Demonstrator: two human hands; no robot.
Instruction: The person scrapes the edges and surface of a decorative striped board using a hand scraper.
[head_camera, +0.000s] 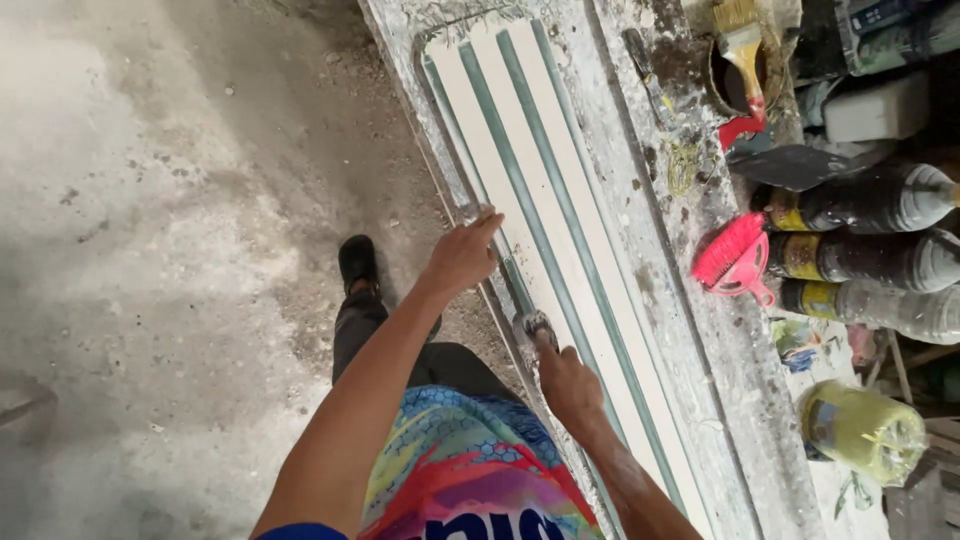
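A long white moulded panel (560, 180) with green-grey grooves lies along a paint-spattered workbench (650, 230). My left hand (462, 255) rests on the panel's near edge, fingers curled over it. My right hand (565, 385) is closed around a small brush (533, 328) whose dark, paint-caked head touches the leftmost groove. Both forearms reach in from the bottom of the view.
On the bench's right side lie a pink scrub brush (730, 255), a yellow-bristled paintbrush (742, 45) over a tin, a scraper (645, 70), several dark bottles (870, 200) and a yellow wrapped jar (860, 430). Bare concrete floor (170, 250) spreads left; my shoe (357, 262) stands beside the bench.
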